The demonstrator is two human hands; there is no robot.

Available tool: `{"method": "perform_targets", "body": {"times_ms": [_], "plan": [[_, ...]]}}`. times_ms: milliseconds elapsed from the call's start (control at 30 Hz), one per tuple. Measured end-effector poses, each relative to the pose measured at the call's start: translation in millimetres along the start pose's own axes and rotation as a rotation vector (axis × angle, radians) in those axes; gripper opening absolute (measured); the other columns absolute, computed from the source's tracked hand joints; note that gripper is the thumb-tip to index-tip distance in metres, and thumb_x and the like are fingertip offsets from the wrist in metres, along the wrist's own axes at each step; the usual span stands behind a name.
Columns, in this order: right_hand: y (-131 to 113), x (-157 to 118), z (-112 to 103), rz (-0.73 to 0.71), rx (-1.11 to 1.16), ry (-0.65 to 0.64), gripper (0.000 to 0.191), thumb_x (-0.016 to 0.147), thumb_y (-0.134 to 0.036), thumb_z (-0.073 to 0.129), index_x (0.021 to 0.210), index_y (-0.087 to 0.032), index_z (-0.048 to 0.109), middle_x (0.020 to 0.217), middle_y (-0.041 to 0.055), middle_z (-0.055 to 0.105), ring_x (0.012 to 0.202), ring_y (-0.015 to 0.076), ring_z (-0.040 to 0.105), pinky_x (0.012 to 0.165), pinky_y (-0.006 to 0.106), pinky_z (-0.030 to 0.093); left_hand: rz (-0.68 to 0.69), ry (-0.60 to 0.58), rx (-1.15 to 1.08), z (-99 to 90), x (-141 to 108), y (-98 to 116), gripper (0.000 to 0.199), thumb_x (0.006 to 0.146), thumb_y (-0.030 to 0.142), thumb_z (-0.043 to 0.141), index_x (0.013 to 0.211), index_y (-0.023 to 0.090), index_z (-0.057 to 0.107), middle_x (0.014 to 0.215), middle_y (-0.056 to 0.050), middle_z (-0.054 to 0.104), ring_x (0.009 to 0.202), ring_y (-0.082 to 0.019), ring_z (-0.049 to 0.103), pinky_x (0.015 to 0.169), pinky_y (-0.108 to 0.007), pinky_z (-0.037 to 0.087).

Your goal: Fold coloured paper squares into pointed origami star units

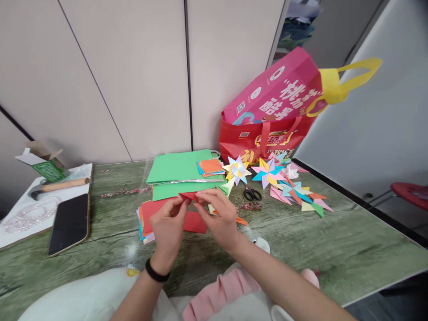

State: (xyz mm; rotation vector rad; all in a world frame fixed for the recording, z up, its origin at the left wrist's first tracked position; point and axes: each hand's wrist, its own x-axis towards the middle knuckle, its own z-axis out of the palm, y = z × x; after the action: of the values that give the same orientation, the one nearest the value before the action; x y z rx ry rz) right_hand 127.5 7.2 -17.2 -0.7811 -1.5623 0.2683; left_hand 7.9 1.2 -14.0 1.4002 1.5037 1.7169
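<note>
A small folded piece of red paper (189,196) is pinched between my two hands, above the paper stacks. My left hand (169,227), with a black band on the wrist, grips its left end. My right hand (219,216) holds the right end between thumb and fingers. Below the hands lie red sheets (154,216) on a stack with other colours showing at the edges. Just behind are green sheets (180,166) with small orange squares (211,166) on top. Multicoloured paper stars (237,170) and loose folded pieces (302,196) lie to the right.
Black-handled scissors (252,194) lie right of my hands. A phone (69,224), a hammer (60,186) and a small green box (48,167) are at the left. A red bag (240,138) holding a pink box (274,89) stands at the back right. White and pink plush is near my lap.
</note>
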Motion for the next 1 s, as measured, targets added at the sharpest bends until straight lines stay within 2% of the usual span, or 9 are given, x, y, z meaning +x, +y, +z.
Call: {"method": "perform_targets", "body": {"times_ms": [167, 367, 567, 667, 767, 867, 1000], "plan": [[1.0, -1.9, 1.9, -0.017, -0.036, 0.003, 0.018, 0.081, -0.017, 0.053, 0.093, -0.025, 0.064, 0.089, 0.0055, 0.062, 0.084, 0.0167, 0.061, 0.076, 0.031, 0.052, 0.058, -0.040, 0.003, -0.2, -1.3, -4.1, 0.014, 0.067, 0.028, 0.065, 0.076, 0.017, 0.067, 0.071, -0.003, 0.071, 0.063, -0.016, 0.065, 0.065, -0.029, 0.053], [1.4, -0.1, 1.2, 0.015, -0.053, -0.030, 0.018, 0.080, -0.017, 0.053, 0.094, -0.023, 0.064, 0.088, 0.0063, 0.064, 0.082, 0.0173, 0.060, 0.073, 0.031, 0.051, 0.127, -0.075, 0.096, -1.3, -1.6, -2.5, 0.015, 0.071, 0.025, 0.062, 0.082, 0.020, 0.070, 0.080, -0.002, 0.073, 0.067, -0.017, 0.067, 0.068, -0.031, 0.055], [3.2, 2.9, -1.9, 0.087, -0.051, -0.048, 0.011, 0.082, -0.019, 0.051, 0.086, -0.021, 0.061, 0.084, 0.0054, 0.065, 0.082, 0.0180, 0.059, 0.075, 0.032, 0.047, 0.239, -0.143, 0.173, -2.8, 0.7, -0.2, 0.018, 0.073, 0.025, 0.061, 0.088, 0.021, 0.070, 0.085, -0.002, 0.073, 0.066, -0.016, 0.066, 0.067, -0.029, 0.054], [5.7, 3.9, -3.6, 0.187, 0.003, -0.087, 0.011, 0.083, -0.020, 0.049, 0.088, -0.020, 0.059, 0.082, 0.0052, 0.064, 0.079, 0.0170, 0.059, 0.073, 0.031, 0.048, 0.266, -0.191, 0.193, -3.0, 1.1, 0.8, 0.021, 0.075, 0.026, 0.059, 0.093, 0.022, 0.070, 0.088, -0.003, 0.073, 0.067, -0.015, 0.065, 0.063, -0.027, 0.053], [9.3, 7.0, -6.0, 0.307, 0.101, -0.114, 0.009, 0.082, -0.023, 0.051, 0.086, -0.019, 0.057, 0.081, 0.0047, 0.063, 0.077, 0.0160, 0.060, 0.071, 0.029, 0.049, 0.236, -0.230, 0.178, -3.5, 2.2, 2.9, 0.022, 0.075, 0.026, 0.059, 0.093, 0.021, 0.070, 0.089, -0.004, 0.073, 0.066, -0.016, 0.065, 0.057, -0.025, 0.052], [14.3, 11.3, -8.8, 0.399, 0.244, -0.144, 0.009, 0.077, -0.027, 0.057, 0.076, -0.018, 0.059, 0.088, 0.0063, 0.062, 0.085, 0.0177, 0.059, 0.075, 0.030, 0.049, 0.163, -0.262, 0.128, -4.9, 5.2, 6.6, 0.021, 0.072, 0.025, 0.061, 0.089, 0.020, 0.071, 0.086, -0.004, 0.073, 0.066, -0.017, 0.066, 0.056, -0.024, 0.052], [20.5, 14.0, -11.2, 0.584, 0.533, -0.249, 0.016, 0.069, -0.028, 0.066, 0.079, -0.018, 0.057, 0.074, 0.0017, 0.063, 0.068, 0.0136, 0.060, 0.064, 0.027, 0.051, 0.014, -0.341, 0.052, -7.7, 10.6, 10.6, 0.022, 0.067, 0.024, 0.064, 0.086, 0.017, 0.072, 0.081, -0.004, 0.073, 0.065, -0.018, 0.066, 0.057, -0.026, 0.053]]}}
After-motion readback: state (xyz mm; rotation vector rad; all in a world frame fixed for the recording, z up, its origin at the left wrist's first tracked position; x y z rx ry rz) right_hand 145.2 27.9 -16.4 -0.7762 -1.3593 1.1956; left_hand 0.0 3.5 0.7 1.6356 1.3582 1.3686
